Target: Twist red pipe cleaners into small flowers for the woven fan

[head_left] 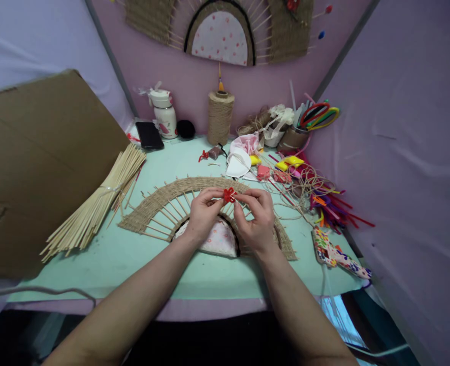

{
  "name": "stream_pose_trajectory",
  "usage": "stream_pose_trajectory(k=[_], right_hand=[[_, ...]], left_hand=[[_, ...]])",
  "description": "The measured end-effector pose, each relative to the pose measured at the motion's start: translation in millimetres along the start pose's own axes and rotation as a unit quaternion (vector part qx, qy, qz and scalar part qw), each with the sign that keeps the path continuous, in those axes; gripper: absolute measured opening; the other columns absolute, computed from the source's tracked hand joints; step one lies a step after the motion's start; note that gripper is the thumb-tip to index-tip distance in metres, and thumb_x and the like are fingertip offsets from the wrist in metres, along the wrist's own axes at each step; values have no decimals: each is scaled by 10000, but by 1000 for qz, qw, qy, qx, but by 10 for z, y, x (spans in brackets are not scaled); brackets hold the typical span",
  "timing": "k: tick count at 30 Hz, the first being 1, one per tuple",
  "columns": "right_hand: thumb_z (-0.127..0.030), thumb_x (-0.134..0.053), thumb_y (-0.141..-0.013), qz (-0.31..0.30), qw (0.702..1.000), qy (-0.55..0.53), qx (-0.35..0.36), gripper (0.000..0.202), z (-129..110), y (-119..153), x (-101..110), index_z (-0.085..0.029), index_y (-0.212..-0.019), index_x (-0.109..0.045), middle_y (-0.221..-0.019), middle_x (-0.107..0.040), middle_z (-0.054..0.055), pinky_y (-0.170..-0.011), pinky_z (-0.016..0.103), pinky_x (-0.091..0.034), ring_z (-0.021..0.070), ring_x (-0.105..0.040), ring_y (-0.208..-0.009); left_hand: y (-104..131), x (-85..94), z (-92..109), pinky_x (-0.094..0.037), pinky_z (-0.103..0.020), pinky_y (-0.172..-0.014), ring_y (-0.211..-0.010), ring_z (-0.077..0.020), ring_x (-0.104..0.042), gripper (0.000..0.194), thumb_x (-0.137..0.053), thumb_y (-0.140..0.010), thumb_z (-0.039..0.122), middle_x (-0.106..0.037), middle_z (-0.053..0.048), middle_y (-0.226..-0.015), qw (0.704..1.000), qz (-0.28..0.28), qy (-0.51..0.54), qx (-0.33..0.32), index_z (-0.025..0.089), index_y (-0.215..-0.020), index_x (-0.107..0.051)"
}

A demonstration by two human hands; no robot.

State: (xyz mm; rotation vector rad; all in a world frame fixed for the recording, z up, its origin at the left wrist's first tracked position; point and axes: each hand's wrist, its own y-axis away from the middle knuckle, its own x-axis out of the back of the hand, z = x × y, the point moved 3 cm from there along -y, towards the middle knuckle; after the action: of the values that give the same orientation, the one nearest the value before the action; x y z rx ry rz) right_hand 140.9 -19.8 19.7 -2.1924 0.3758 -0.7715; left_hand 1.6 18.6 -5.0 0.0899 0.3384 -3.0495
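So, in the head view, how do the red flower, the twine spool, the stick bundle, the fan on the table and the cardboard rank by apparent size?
Largest to smallest:
1. Cardboard
2. Fan on the table, partly covered
3. Stick bundle
4. Twine spool
5. Red flower

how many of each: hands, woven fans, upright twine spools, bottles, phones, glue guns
hands: 2, left hand and right hand
woven fans: 2, lower fan and upper fan
upright twine spool: 1
bottle: 1
phone: 1
glue gun: 1
total: 8
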Motion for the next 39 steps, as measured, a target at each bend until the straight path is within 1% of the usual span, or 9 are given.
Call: stream_pose_trajectory(k=[4, 9, 13, 16, 20, 26, 31, 36, 39], right_hand=[[-195, -575, -811, 18, 1000, 7, 8, 242, -14, 4, 22, -236, -1035, -659, -958, -547, 80, -798, 409, -480, 221, -540, -919], [-201, -586, -808, -12, 1000, 16, 11, 247, -2, 4, -13, -241, -1036, -673, -938, -549, 72, -793, 406, -466, 216, -529, -900], [-221, -586, -812, -24, 999, 26, -7, 234, 18, 10, -36, -245, -1027, -675, -959, -551, 75, -820, 419, -460, 224, -525, -924], [-228, -586, -817, -37, 998, 49, 6, 249, 13, 13, -52, -248, -1051, -670, -952, -553, 74, -818, 415, -457, 225, -519, -922], [-240, -577, -832, -68, 994, 79, 24, 311, 2, 25, -88, -231, -1134, -648, -1010, -550, 98, -817, 412, -456, 236, -502, -952], [-256, -560, -848, -97, 991, 86, 17, 365, 13, 55, -125, -252, -1209, -613, -1073, -535, 107, -858, 444, -442, 251, -485, -1008], [-260, -561, -854, -100, 991, 89, 24, 344, -14, 57, -116, -257, -1193, -620, -1093, -530, 110, -847, 436, -450, 252, -486, -1011], [-270, -556, -860, -108, 989, 94, 20, 333, -46, 62, -136, -236, -1185, -623, -1088, -539, 116, -870, 438, -452, 251, -495, -1004], [-280, -544, -866, -104, 993, 48, 6, 359, -42, 62, -145, -239, -1219, -595, -1100, -524, 108, -890, 438, -456, 245, -501, -1039]], left_hand=[[5, -3, -4, -515, -296, -752, -947, -185, -603, 87, -696, -691, 263, -658, -61, -933, 1000, -4, -3, 0, 190, -734, -717], [2, 0, -8, -515, -290, -726, -914, -180, -610, 85, -707, -672, 266, -656, -55, -911, 1000, 9, -4, 5, 191, -711, -713], [8, 4, 15, -505, -278, -713, -905, -174, -609, 66, -675, -697, 224, -663, -58, -909, 998, 7, -45, -31, 202, -735, -724], [17, 8, 18, -501, -273, -727, -901, -168, -607, 80, -657, -710, 202, -663, -56, -909, 997, 4, -59, -51, 206, -749, -727], [23, 12, 4, -499, -273, -733, -894, -167, -607, 71, -650, -720, 213, -659, -56, -915, 998, 5, -55, -44, 198, -740, -716], [24, 13, 2, -500, -279, -750, -889, -167, -610, 61, -649, -716, 220, -649, -60, -922, 998, 20, -51, -30, 181, -707, -696], [29, 25, -16, -489, -313, -824, -942, -183, -616, 75, -633, -727, 216, -666, -69, -964, 999, 17, -44, -26, 175, -688, -682], [21, 46, -5, -443, -380, -938, -1044, -212, -600, 98, -630, -736, 197, -689, -78, -1034, 996, 14, -67, -52, 186, -641, -653], [-4, 43, 4, -438, -385, -950, -1056, -208, -601, 91, -635, -740, 207, -692, -76, -1053, 997, 16, -46, -57, 187, -656, -665]])
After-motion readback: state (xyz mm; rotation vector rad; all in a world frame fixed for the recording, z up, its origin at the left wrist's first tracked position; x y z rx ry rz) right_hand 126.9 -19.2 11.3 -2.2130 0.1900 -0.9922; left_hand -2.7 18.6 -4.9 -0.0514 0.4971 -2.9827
